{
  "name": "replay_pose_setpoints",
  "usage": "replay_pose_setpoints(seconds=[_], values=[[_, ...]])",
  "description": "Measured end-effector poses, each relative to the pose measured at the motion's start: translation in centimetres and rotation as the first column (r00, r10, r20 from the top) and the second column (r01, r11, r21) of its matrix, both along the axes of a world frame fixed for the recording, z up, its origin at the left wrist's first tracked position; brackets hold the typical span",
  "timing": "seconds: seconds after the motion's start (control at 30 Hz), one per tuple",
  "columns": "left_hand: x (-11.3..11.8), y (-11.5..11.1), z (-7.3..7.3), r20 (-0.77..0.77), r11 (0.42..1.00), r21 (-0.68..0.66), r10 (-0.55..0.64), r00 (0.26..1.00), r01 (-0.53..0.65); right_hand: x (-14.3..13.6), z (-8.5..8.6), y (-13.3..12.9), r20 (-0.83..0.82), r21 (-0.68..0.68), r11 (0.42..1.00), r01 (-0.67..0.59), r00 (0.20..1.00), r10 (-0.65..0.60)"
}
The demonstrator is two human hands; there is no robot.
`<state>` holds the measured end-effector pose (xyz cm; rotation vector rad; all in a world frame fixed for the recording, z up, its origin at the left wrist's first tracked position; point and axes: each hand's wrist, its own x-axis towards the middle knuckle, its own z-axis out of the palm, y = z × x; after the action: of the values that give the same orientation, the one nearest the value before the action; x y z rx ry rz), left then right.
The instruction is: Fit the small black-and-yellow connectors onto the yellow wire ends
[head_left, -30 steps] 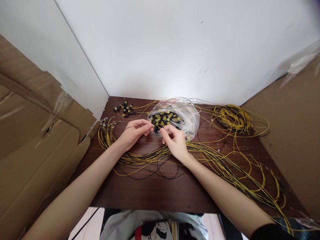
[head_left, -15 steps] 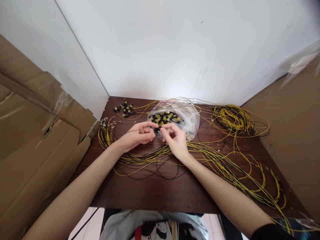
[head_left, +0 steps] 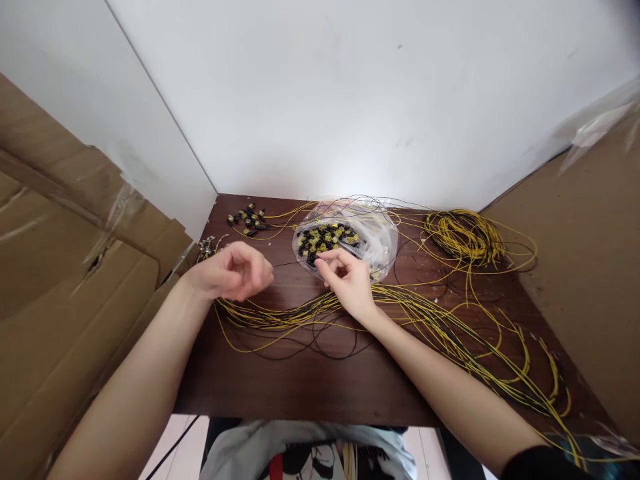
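My left hand (head_left: 234, 272) is closed in the air above the left part of the table, its fingers curled together. A thin black wire (head_left: 290, 264) runs from its fingertips across to my right hand (head_left: 347, 277). Thumb and forefinger of the right hand pinch a small black part (head_left: 317, 261), mostly hidden by the fingers, at the front edge of a clear plastic bag (head_left: 383, 247). In the bag lie several small black and yellow plastic pieces (head_left: 327, 235). Beneath both hands, a long bundle of yellow and black wires (head_left: 280, 317) stretches across the table.
Finished-looking black and clear-yellow pieces (head_left: 250, 219) with wires lie at the back left. A coil of yellow and black wire (head_left: 463, 237) sits at the back right. Cardboard (head_left: 75, 300) stands on the left and more cardboard (head_left: 585, 247) on the right. A white wall (head_left: 340, 100) closes the back.
My left hand has moved left, away from the right hand, and its fingers have curled in. The right hand stays almost in place, still pinching the small black part.
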<state>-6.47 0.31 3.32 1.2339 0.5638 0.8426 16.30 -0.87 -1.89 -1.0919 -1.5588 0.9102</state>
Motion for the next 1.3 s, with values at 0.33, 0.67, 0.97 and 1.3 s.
replay_pose_setpoints(seconds=[0.33, 0.67, 0.97, 1.3], values=[[-2.0, 1.4, 0.6, -0.259, 0.977, 0.131, 0.199, 0.945, -0.170, 0.1, 0.2, -0.3, 0.177, 0.065, 0.997, -0.042, 0.984, 0.030], [-2.6, 1.3, 1.5, -0.713, 0.957, 0.194, -0.015, 0.701, 0.218, 0.0, 0.3, -0.3, 0.156, 0.056, 0.998, -0.003, 0.988, -0.006], [-1.9, 1.1, 0.7, -0.564, 0.986, 0.146, 0.149, 0.812, -0.079, 0.1, 0.3, -0.3, 0.125, 0.025, 1.000, -0.013, 0.992, 0.009], [-0.1, 1.5, -0.5, -0.386, 0.829, 0.318, 0.557, 0.736, -0.460, 0.2, 0.1, -0.1, 0.090, -0.005, 0.999, -0.040, 0.995, 0.040]])
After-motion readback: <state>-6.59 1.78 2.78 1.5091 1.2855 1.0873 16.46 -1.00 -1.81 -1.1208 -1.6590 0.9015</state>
